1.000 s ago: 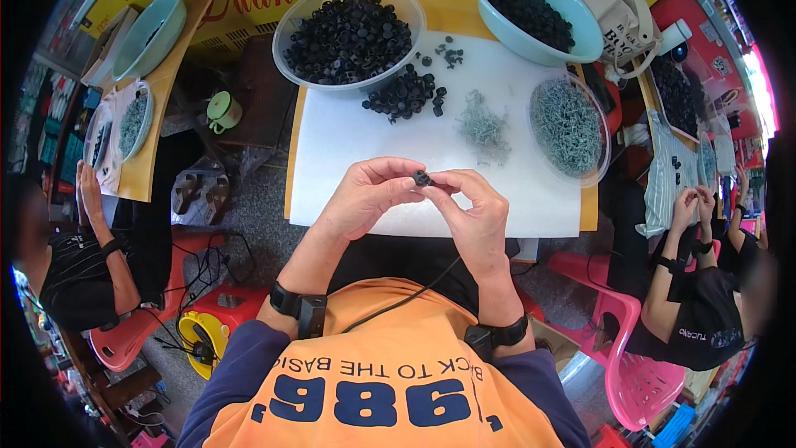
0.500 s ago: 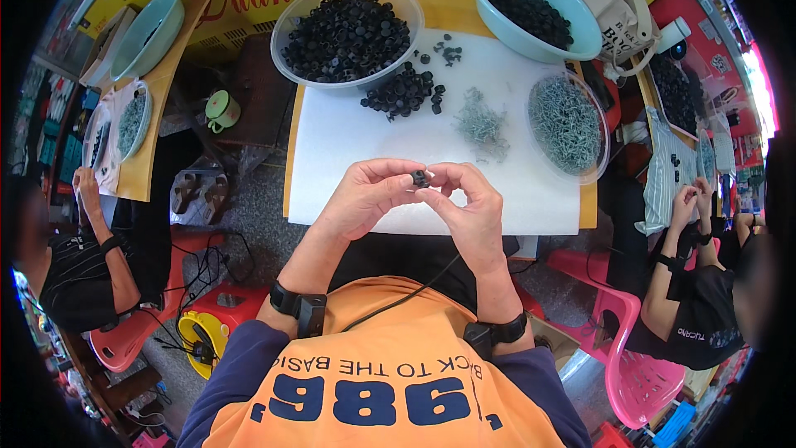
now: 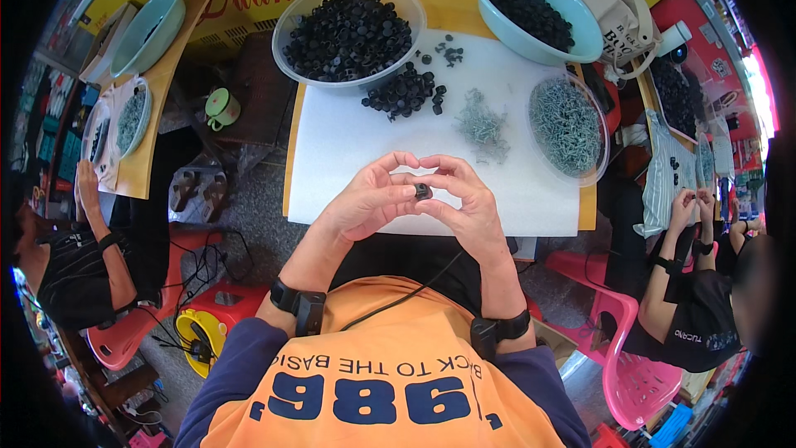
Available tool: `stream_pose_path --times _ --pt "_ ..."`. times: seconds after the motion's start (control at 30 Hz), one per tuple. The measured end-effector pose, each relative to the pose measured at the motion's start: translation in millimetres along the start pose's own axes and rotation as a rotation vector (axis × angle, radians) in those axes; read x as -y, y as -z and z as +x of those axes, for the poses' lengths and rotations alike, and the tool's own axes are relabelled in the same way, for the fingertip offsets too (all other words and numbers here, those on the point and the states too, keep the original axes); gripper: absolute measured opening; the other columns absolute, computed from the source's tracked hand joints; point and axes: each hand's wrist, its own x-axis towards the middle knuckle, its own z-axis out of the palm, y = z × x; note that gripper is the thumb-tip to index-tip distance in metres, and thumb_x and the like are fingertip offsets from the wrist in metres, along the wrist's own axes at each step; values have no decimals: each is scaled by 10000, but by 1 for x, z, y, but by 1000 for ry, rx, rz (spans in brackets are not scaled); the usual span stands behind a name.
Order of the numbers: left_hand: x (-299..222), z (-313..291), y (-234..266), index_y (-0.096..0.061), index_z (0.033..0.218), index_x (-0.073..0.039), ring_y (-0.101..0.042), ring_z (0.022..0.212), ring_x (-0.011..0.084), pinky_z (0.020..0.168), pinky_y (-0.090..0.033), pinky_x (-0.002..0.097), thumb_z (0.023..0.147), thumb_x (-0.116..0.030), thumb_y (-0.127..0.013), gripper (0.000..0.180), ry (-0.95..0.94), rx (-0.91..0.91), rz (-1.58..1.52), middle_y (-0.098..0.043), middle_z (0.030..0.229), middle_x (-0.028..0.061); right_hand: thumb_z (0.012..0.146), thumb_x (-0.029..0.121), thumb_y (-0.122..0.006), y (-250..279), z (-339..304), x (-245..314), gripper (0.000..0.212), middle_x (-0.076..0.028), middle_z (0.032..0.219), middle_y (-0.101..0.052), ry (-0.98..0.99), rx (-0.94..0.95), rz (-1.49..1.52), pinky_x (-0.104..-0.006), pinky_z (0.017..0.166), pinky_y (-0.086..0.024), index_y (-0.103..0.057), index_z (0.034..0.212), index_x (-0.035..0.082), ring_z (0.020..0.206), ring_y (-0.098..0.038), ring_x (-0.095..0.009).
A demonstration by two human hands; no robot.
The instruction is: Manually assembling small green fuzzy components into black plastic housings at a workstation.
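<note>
A: Where is the small black plastic-looking part [image 3: 423,192]?

B: Between the two hands, over the near edge of the white sheet [image 3: 332,174] on the wooden table. The left hand [image 3: 369,199] pinches it from its side, thumb tip against it.

A: And the right hand [image 3: 464,199]?

B: Closed on the same part from the other side, thumb below and a finger above. The hands nearly meet around it.

A: What lies beyond them?

B: A loose heap of black parts [image 3: 402,95], just in front of a wide clear plastic bowl [image 3: 420,21] full of similar pieces. To the right of the heap is a scatter of thin greenish-silver metal screws [image 3: 482,126], then a round clear tub [image 3: 608,145] filled with more. A pale blue basin [image 3: 539,51] behind holds black pieces too.

A: Any writing?

B: Plenty. The yellow banner [image 3: 274,2] at the back carries big red characters and flowing red script. The wearer's orange shirt [image 3: 390,323] shows dark lettering and bulky navy numerals, upside down from here. Dark print marks the cream bag [image 3: 609,12] by the basin, and small pale letters sit on the black shirt [image 3: 701,323] of the person at right.
</note>
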Motion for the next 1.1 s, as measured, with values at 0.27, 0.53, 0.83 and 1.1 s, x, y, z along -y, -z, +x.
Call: stream_pose_path --times 0.27,0.53,0.83,1.1 --pt "4 2 -2 -486 1161 -79 -597 1006 158 933 -497 338 854 -47 -682 365 35 18 -79 -576 1081 71 718 3 -750 3 0 -13 308 -75 1038 -669 9 41 83 -330 936 -434 -704 1021 29 1075 -561 -214" --pt "5 -1 -1 -477 1180 -71 -591 994 150 894 -484 303 849 -55 -693 397 47 31 -28 -619 1035 69 694 -12 -762 0 -1 -12 297 -47 960 -686 43 18 125 -329 895 -444 -710 984 23 1012 -564 -205" --pt "5 -3 -4 -472 1206 -56 -584 995 138 901 -467 303 850 -65 -695 420 37 39 -2 -613 1054 62 686 -7 -765 -4 -3 -14 256 -36 893 -695 181 -25 -47 -333 858 -457 -710 934 27 959 -573 -226" --pt "9 0 0 -484 1212 -48 -596 967 140 870 -481 286 852 -92 -701 423 50 5 -9 -615 1052 58 720 36 -747 -12 -5 -13 234 -36 928 -707 108 -139 -46 -335 886 -451 -715 951 55 946 -600 -213"
